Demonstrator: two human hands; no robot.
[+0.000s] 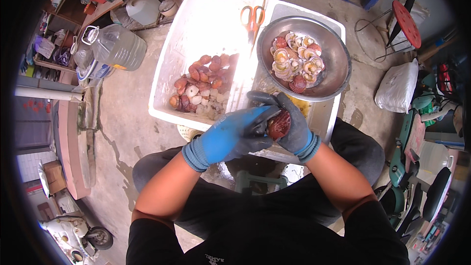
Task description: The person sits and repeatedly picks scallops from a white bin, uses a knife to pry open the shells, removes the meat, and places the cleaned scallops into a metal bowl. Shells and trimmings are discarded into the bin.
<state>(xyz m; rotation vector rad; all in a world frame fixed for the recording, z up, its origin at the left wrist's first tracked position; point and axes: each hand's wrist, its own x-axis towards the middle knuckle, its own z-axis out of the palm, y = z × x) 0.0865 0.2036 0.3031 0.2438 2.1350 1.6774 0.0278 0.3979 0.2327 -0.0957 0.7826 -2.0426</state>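
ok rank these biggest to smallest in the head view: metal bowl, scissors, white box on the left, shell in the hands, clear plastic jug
1. White box on the left
2. Metal bowl
3. Clear plastic jug
4. Scissors and shell, unranked: they look close in size, and the shell is partly hidden

Basin (336, 64): smooth metal, glossy inside; white box (196, 24): apparently foam, matt. Gloves (223, 135): blue knit cloth, matt grey rubbery coating; shell (279, 125) ribbed, rough. Scissors (253, 23) at the box's right edge: smooth orange plastic handles; floor (122, 127): rough concrete.
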